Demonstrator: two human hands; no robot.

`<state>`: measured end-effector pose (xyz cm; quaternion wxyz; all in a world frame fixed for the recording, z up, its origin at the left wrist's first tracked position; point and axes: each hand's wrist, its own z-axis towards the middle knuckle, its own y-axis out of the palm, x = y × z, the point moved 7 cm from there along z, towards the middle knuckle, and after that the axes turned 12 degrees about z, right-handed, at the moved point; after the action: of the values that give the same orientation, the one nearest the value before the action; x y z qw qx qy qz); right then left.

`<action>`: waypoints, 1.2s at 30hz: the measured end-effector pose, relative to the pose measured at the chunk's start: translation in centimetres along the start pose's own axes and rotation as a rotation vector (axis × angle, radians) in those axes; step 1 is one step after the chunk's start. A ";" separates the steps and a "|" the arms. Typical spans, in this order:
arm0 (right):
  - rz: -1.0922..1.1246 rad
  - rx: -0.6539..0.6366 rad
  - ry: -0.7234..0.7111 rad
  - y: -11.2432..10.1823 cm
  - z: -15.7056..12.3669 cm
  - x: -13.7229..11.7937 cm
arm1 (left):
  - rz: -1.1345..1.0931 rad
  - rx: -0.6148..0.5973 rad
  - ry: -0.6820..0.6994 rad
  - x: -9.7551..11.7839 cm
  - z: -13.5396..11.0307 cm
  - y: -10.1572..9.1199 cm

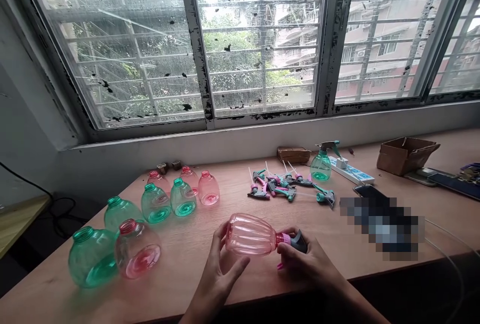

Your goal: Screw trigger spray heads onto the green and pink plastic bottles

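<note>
My left hand [221, 269] cups a pink ribbed plastic bottle [250, 235] that lies on its side just above the wooden table [240, 284]. My right hand [305, 261] grips the pink and dark grey spray head [294, 240] at the bottle's neck. Both hands are closed round what they hold, near the table's front edge.
Several empty green and pink bottles [123, 234] stand at the left. A pile of loose spray heads [285, 188] lies behind, next to a finished green spray bottle [321, 164]. A cardboard box [405, 155], a power strip [350, 170] and a phone [369, 191] are at the right, under the window.
</note>
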<state>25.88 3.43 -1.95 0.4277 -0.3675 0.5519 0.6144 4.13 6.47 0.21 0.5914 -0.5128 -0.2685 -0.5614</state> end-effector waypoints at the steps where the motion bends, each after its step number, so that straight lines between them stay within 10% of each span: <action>1: -0.003 -0.006 0.004 0.0 0.0 0.1 | -0.021 -0.011 -0.026 0.0 0.0 0.0; 36: 0.021 -0.055 0.002 0.3 -0.2 0.6 | 0.019 0.111 -0.081 0.3 0.3 -1.1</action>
<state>25.39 3.32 -2.43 0.4103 -0.3739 0.5393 0.6332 3.29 6.82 0.91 0.6128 -0.5040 -0.3182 -0.5189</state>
